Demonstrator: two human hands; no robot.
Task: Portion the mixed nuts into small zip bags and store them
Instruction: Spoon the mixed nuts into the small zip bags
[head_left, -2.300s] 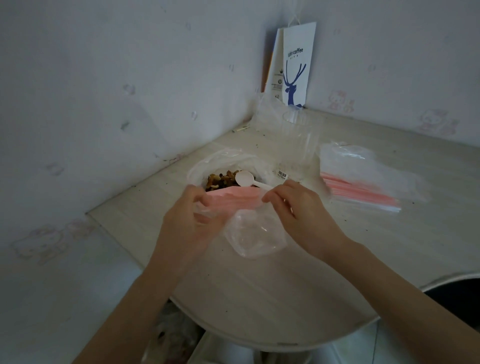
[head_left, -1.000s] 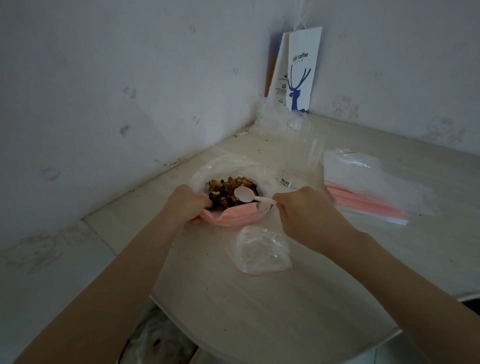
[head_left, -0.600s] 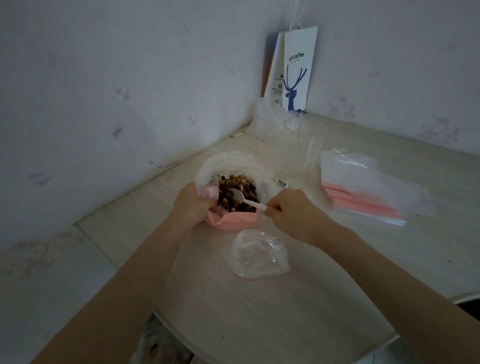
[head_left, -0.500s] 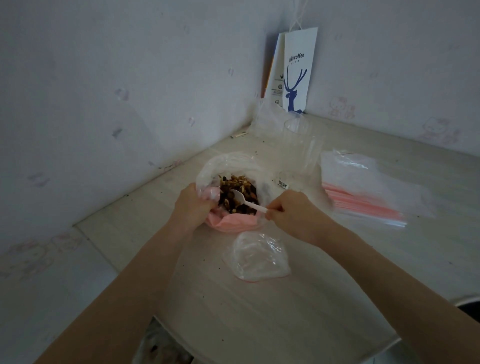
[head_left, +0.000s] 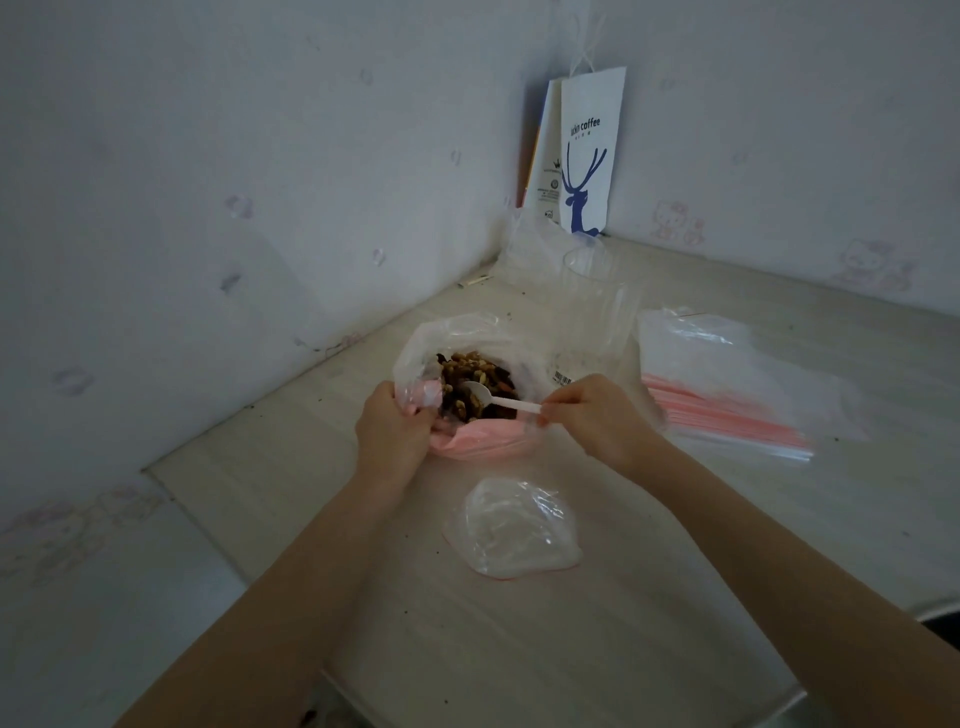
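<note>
We see the left hand (head_left: 392, 431) gripping the near-left rim of the nut bag (head_left: 467, 338), while the right hand (head_left: 592, 415) pinches the spoon (head_left: 493, 397) handle. The spoon lies left-right, bowl pointing left over the nuts (head_left: 470, 371). An empty zip bag (head_left: 514, 527) lies flat on the surface (head_left: 519, 649), nearer us.

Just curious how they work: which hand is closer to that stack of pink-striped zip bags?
Right. The right hand, pinching the white spoon, sits just beside the stack of zip bags; the left hand is beyond the nut bag.
</note>
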